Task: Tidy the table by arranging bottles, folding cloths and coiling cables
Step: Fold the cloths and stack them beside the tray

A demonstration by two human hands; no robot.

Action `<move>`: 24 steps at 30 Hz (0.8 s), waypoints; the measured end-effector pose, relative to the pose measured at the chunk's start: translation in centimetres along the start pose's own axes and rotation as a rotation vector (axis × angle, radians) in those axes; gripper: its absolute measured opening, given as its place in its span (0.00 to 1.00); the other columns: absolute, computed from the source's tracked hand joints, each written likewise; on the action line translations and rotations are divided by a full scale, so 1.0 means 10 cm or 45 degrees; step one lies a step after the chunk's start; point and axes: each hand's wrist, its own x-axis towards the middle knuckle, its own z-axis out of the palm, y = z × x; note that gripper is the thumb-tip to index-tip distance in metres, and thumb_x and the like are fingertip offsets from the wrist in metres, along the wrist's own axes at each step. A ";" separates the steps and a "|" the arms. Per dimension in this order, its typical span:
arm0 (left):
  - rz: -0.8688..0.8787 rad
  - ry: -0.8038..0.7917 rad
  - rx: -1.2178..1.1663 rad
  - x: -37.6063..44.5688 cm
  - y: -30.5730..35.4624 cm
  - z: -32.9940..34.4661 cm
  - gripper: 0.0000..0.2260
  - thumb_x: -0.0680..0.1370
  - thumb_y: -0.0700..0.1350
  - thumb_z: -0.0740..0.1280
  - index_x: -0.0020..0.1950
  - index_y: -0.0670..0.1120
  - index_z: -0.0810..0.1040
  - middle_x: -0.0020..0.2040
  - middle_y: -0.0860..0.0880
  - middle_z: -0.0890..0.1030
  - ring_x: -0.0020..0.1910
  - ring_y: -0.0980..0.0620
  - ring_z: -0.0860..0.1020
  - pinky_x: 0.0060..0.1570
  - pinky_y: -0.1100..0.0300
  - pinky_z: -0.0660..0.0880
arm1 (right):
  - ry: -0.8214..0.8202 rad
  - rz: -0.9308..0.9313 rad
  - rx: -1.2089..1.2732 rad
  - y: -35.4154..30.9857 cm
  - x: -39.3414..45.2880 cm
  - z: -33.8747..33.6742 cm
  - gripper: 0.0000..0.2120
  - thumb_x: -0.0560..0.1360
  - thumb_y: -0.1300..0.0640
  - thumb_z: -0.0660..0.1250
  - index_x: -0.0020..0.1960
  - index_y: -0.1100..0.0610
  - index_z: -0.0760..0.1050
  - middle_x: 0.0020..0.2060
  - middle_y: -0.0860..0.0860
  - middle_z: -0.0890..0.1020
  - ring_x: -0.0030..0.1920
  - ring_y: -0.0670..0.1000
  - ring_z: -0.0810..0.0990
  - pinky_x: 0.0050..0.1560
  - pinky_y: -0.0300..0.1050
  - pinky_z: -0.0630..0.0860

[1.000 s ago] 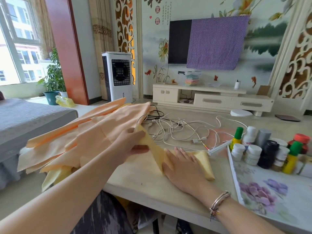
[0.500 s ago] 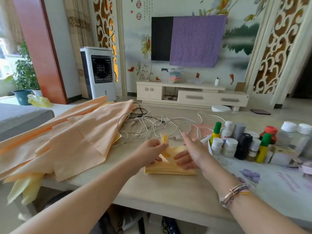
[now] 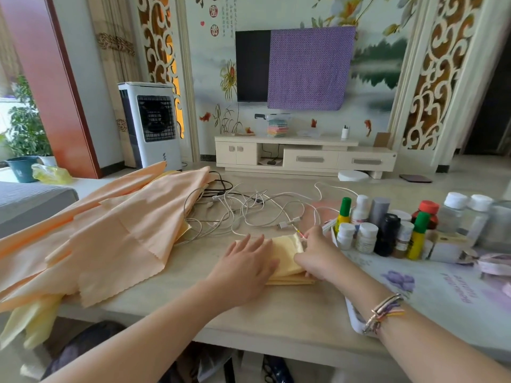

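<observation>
The folded yellow cloth is partly hidden under the left hand and right hand. The peach cloth pile runs off the left edge. Far-right clear bottles are blurred, their labels unreadable. Tangled white cables slip beneath the peach pile.

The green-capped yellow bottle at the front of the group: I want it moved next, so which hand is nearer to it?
Right. The right hand grips the folded yellow cloth just left of the bottle; the left hand lies flat, farther left.
</observation>
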 end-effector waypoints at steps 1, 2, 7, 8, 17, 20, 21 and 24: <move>0.024 -0.038 0.035 0.00 0.01 0.04 0.26 0.82 0.60 0.48 0.79 0.55 0.51 0.79 0.53 0.50 0.78 0.48 0.46 0.76 0.50 0.45 | 0.007 -0.016 -0.070 0.02 -0.01 -0.02 0.30 0.72 0.63 0.60 0.71 0.62 0.52 0.45 0.57 0.79 0.33 0.53 0.79 0.27 0.37 0.70; 0.034 -0.069 0.054 0.01 0.02 0.07 0.26 0.82 0.61 0.46 0.79 0.57 0.48 0.79 0.54 0.48 0.78 0.48 0.44 0.76 0.49 0.44 | 0.019 -0.037 -0.159 0.04 -0.02 -0.03 0.33 0.72 0.62 0.61 0.73 0.63 0.49 0.51 0.59 0.78 0.40 0.55 0.81 0.34 0.38 0.71; 0.031 -0.173 0.139 0.04 0.00 0.17 0.25 0.80 0.64 0.43 0.77 0.63 0.43 0.79 0.56 0.44 0.78 0.49 0.42 0.74 0.49 0.40 | -0.006 -0.104 -0.387 0.06 -0.10 -0.07 0.28 0.75 0.57 0.62 0.70 0.64 0.55 0.58 0.59 0.72 0.57 0.58 0.76 0.42 0.41 0.67; 0.033 -0.184 0.140 0.04 0.01 0.17 0.25 0.80 0.64 0.43 0.77 0.63 0.43 0.79 0.56 0.43 0.78 0.49 0.42 0.74 0.48 0.40 | -0.027 -0.069 -0.393 0.06 -0.09 -0.08 0.30 0.75 0.56 0.62 0.71 0.64 0.54 0.61 0.59 0.72 0.54 0.57 0.77 0.41 0.40 0.68; 0.099 0.299 -0.151 -0.09 0.24 -0.17 0.25 0.76 0.59 0.63 0.73 0.62 0.62 0.67 0.58 0.73 0.64 0.53 0.72 0.57 0.60 0.70 | -0.219 0.027 1.301 -0.10 -0.15 -0.39 0.06 0.75 0.70 0.61 0.47 0.60 0.67 0.30 0.55 0.70 0.21 0.47 0.70 0.18 0.34 0.59; 0.153 0.551 -0.348 -0.04 0.56 -0.31 0.19 0.76 0.42 0.57 0.65 0.58 0.69 0.48 0.51 0.80 0.45 0.44 0.77 0.41 0.52 0.74 | -0.159 -0.142 1.443 -0.18 -0.25 -0.67 0.08 0.76 0.65 0.63 0.39 0.59 0.69 0.28 0.55 0.72 0.23 0.48 0.72 0.20 0.36 0.62; 0.156 0.590 -0.504 0.00 0.70 -0.36 0.17 0.76 0.40 0.56 0.61 0.56 0.71 0.44 0.50 0.80 0.42 0.44 0.77 0.39 0.52 0.74 | -0.103 -0.196 1.412 -0.17 -0.28 -0.77 0.08 0.77 0.61 0.63 0.39 0.59 0.72 0.28 0.54 0.75 0.25 0.49 0.75 0.21 0.38 0.66; -0.011 0.495 -1.206 0.17 1.16 -0.51 0.12 0.80 0.37 0.56 0.48 0.52 0.75 0.40 0.52 0.79 0.40 0.49 0.75 0.39 0.62 0.74 | 0.197 -0.225 1.234 0.08 -0.30 -1.12 0.08 0.78 0.53 0.62 0.49 0.58 0.74 0.39 0.56 0.82 0.36 0.52 0.81 0.33 0.45 0.76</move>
